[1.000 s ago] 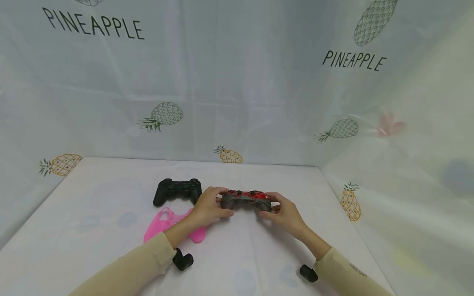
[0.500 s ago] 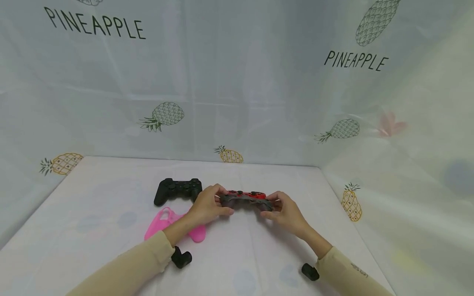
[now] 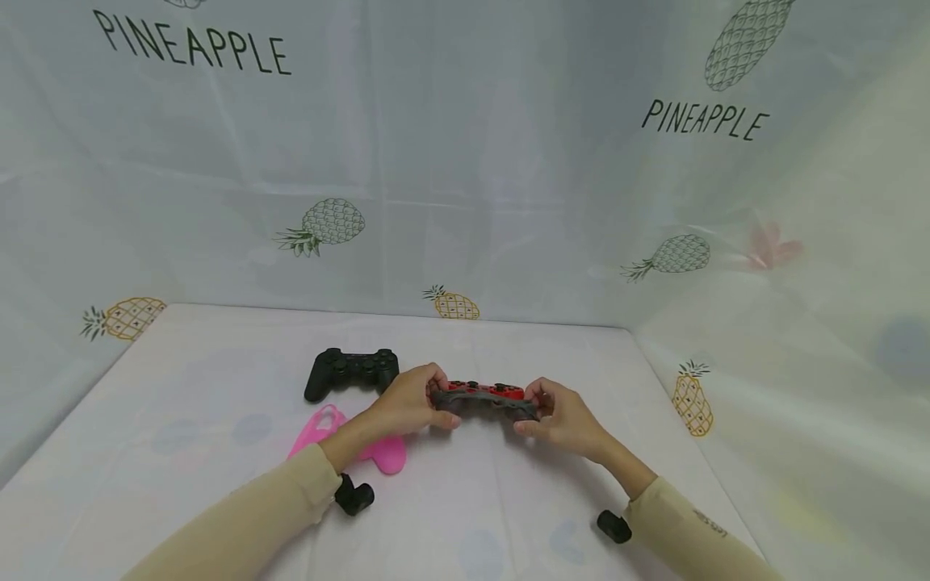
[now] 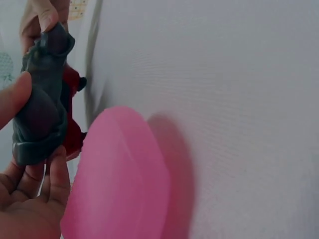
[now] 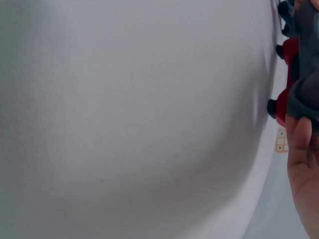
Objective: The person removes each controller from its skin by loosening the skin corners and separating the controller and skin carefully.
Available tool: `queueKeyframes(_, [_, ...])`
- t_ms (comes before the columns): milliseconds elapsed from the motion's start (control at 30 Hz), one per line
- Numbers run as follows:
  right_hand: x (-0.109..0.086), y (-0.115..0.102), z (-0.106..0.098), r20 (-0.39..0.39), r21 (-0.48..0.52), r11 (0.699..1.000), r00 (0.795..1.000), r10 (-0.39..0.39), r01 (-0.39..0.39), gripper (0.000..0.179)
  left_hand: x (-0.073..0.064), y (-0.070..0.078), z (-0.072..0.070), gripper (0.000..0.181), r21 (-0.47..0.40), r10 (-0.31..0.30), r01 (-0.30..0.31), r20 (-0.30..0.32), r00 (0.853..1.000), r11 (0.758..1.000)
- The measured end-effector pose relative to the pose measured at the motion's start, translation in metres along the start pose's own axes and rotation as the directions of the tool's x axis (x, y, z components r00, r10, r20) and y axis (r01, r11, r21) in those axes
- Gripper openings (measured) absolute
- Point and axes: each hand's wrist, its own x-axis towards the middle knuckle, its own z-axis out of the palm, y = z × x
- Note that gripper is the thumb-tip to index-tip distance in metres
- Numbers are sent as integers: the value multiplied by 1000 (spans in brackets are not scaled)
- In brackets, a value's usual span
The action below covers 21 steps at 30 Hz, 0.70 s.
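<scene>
Both hands hold a red game controller point(image 3: 510, 391) with a dark grey, rubbery-looking controller cover point(image 3: 479, 397) on its near side. My left hand point(image 3: 408, 402) grips its left end, thumb in front and fingers behind. At the right end, my right hand point(image 3: 568, 420) pinches the cover and controller between thumb and fingers. In the left wrist view, the grey cover point(image 4: 42, 112) looks wrinkled and loose around the grips, with the red controller point(image 4: 73, 134) showing past it. The right wrist view shows black thumbsticks sticking out from the red controller point(image 5: 281, 107).
A black game controller point(image 3: 350, 373) lies left of the held one. Nearer, a pink controller cover point(image 3: 388, 456) lies partly behind the left forearm. Dark wrist-worn devices point(image 3: 354, 495) show at both cuffs. A pineapple-print curtain surrounds the white table point(image 3: 465, 516).
The held controller has tipped and lowered slightly, showing more of the grey cover's edge in front. The right fingers have shifted a little on its end. The view has moved slightly.
</scene>
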Motion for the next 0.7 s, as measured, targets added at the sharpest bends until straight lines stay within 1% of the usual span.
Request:
queueKeyframes(167, [0, -1, -2, 34, -7, 1000, 999, 8, -8, 42, 0, 2, -3, 51, 46, 25, -26, 27, 999, 999])
queueKeyframes(233, [0, -2, -3, 39, 12, 1000, 999, 13, -14, 41, 0, 3, -4, 51, 60, 33, -35, 36, 999, 998])
queueKeyframes(333, [1, -2, -4, 45, 86, 995, 997, 55, -58, 40, 0, 3, -5, 50, 56, 36, -39, 49, 998, 998])
queueKeyframes(433, [2, 0, -4, 58, 142, 984, 993, 98, -105, 39, 1, 2, -4, 51, 39, 22, -24, 58, 998, 999])
queueKeyframes(500, [2, 0, -4, 79, 154, 982, 992, 98, -109, 40, 1, 0, -4, 51, 32, 0, -2, 59, 998, 999])
queueKeyframes(567, [2, 1, -2, 90, 151, 982, 991, 104, -116, 41, 1, -2, -4, 52, 30, -4, 3, 66, 998, 1000])
queueKeyframes(633, [1, 3, -1, 93, 148, 980, 989, 118, -131, 41, 2, -1, -4, 51, 39, 8, -11, 80, 997, 999])
queueKeyframes(700, [0, 4, -1, 86, 151, 979, 988, 126, -138, 40, 3, 1, -4, 50, 53, 32, -37, 98, 995, 998])
